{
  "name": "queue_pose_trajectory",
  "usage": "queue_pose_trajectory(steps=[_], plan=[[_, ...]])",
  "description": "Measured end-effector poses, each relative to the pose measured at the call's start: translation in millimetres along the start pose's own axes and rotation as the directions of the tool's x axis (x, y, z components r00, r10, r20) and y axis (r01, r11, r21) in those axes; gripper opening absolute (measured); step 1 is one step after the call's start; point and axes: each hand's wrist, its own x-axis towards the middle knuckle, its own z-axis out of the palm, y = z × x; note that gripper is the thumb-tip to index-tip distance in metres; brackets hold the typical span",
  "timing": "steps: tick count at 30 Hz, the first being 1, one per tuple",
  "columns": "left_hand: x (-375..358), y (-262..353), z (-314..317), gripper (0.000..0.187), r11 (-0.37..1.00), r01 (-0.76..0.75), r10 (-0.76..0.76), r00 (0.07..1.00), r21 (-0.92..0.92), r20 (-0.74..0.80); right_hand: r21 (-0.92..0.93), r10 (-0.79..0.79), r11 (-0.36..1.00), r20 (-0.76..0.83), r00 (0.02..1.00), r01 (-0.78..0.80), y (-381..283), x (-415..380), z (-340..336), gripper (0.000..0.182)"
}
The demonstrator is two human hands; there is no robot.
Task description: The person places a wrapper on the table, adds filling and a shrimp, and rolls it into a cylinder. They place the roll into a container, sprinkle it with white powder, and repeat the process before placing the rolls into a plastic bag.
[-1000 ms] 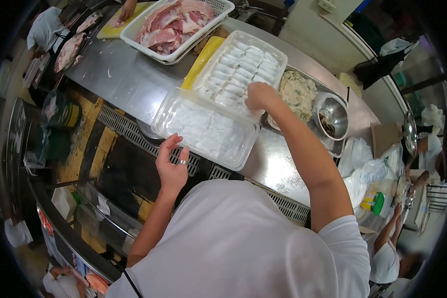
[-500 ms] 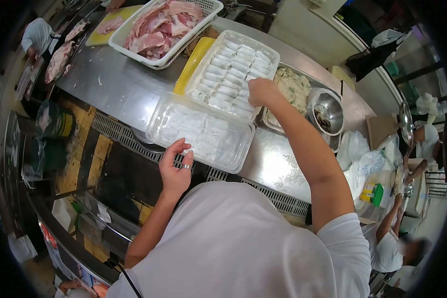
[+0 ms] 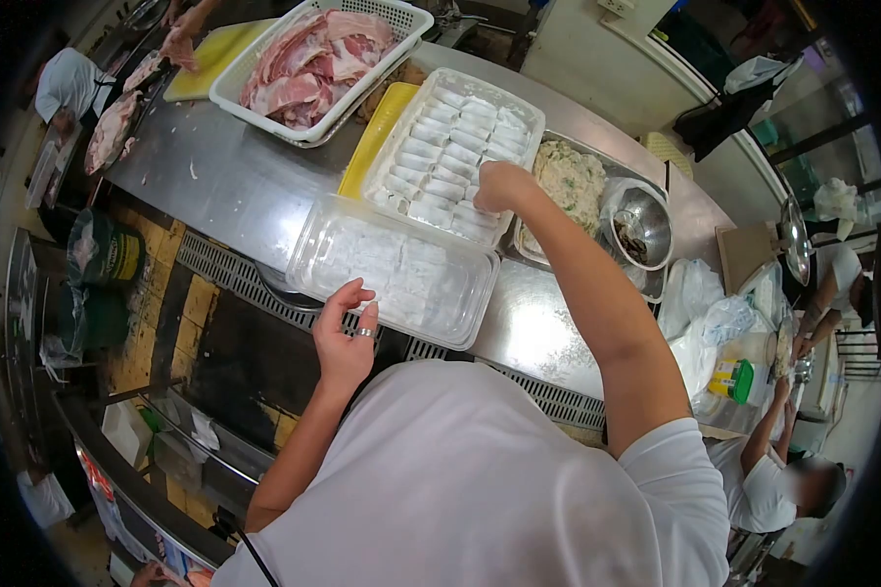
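White rolled pieces [image 3: 450, 157] lie in rows in a white rectangular tub [image 3: 531, 108], which rests on a yellow board [image 3: 370, 137]. Over the right side of these rows is my right hand [image 3: 500, 186], its fingers closed and pointing down; whatever they pinch is hidden. A clear plastic container [image 3: 475, 311] with white contents stands at the near edge of the steel table. My left hand [image 3: 345, 338] is at its near side, fingers curved and apart, holding nothing.
White basket of raw meat [image 3: 223, 90] at the upper left; tray of pale filling [image 3: 568, 181] and metal bowl [image 3: 646, 220] to the right. Plastic bags [image 3: 693, 293] lie beyond. Co-workers stand at both sides; one's hand [image 3: 179, 44] is near a yellow cutting board [image 3: 215, 64].
My right hand has moved slightly left over the rolled pieces. My left hand stays nearly still. At the upper left, a co-worker's hand has come further into view beside the cutting board.
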Motion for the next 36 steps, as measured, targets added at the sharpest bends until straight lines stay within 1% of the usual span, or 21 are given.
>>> queue_pose_trajectory(steps=[2,5,6,8,11,12,14,17,20,23,26,28,29,30,32,33,34,35,36], plan=[[0.2,1.4,-1.5,0.038,1.0,0.02,-0.021,0.999,0.007,0.037,0.046,-0.013,0.999,-0.012,1.0,0.014,5.9,3.7,1.3,0.055],[2.4,0.6,-2.1,0.038,1.0,0.01,-0.011,0.999,0.021,0.049,0.108,0.046,0.993,-0.08,0.996,-0.038,1.9,-0.9,-16.4,0.053],[4.0,1.0,-1.6,0.037,1.0,0.0,-0.001,0.999,0.025,0.046,0.152,0.036,0.988,-0.098,0.995,-0.021,2.6,2.7,-23.2,0.052],[9.9,2.7,-2.7,0.037,0.993,-0.062,0.058,0.997,0.099,0.051,0.236,0.019,0.972,-0.135,0.991,0.013,4.8,11.1,-39.1,0.049],[24.2,6.9,-3.0,0.037,0.975,-0.118,0.108,0.992,0.191,0.062,0.54,0.038,0.841,-0.019,0.999,-0.022,4.2,1.6,-61.6,0.05],[29.3,7.1,-2.5,0.037,0.967,-0.131,0.119,0.991,0.218,0.065,0.46,0.011,0.888,0.005,1.0,-0.012,5.5,7.0,-55.8,0.05],[37.6,3.0,-0.8,0.037,0.97,-0.124,0.114,0.992,0.208,0.06,0.29,-0.035,0.957,0.057,0.998,0.017,10.5,28.7,-26.0,0.052],[42.3,-5.3,3.1,0.036,0.975,-0.113,0.103,0.993,0.189,0.065,0.195,-0.208,0.964,0.131,0.969,0.18,9.2,38.1,36.7,0.051],[43.1,-10.4,7.8,0.037,0.977,-0.109,0.099,0.993,0.186,0.064,0.36,-0.162,0.926,0.114,0.98,0.111,2.9,23.7,29.4,0.049],[42.8,-10.7,8.7,0.036,0.975,-0.106,0.096,0.993,0.194,0.061,0.411,-0.183,0.909,0.242,0.953,0.07,0.0,20.2,6.9,0.048],[41.6,-10.2,9.0,0.035,0.977,-0.093,0.084,0.995,0.193,0.056,0.487,-0.13,0.872,0.132,0.983,0.05,-11.4,-4.6,-45.2,0.051],[41.2,-10.8,8.4,0.035,0.977,-0.087,0.077,0.995,0.193,0.058,0.665,-0.041,0.738,-0.127,0.991,0.116,-12.7,-1.8,-46.9,0.052],[40.6,-11.9,8.6,0.034,0.978,-0.084,0.074,0.995,0.193,0.062,0.734,0.029,0.658,-0.246,0.969,0.167,-12.4,-0.7,-48.2,0.053],[40.5,-12.3,8.8,0.034,0.978,-0.083,0.071,0.995,0.192,0.066,0.771,0.046,0.613,-0.255,0.966,0.174,-10.8,5.0,-48.1,0.051],[41.1,-8.7,8.5,0.034,0.979,-0.091,0.08,0.994,0.18,0.07,0.553,-0.028,0.831,-0.059,0.998,0.056,2.5,22.3,-40.9,0.056],[41.7,-7.0,8.2,0.034,0.98,-0.095,0.084,0.994,0.173,0.069,0.412,-0.041,0.911,0.047,0.998,0.018,7.0,29.6,-34.6,0.058],[42.5,-6.4,8.1,0.033,0.981,-0.098,0.089,0.994,0.166,0.063,0.323,-0.132,0.942,0.113,0.985,0.09,3.6,23.8,-21.5,0.058],[43.1,-6.1,8.2,0.033,0.982,-0.101,0.093,0.994,0.159,0.057,0.261,-0.215,0.947,0.088,0.973,0.186,-0.1,14.6,-3.9,0.052],[43.4,-5.7,8.5,0.033,0.983,-0.103,0.097,0.994,0.151,0.051,0.279,-0.288,0.933,0.206,0.935,0.226,4.5,28.3,26.2,0.048]])
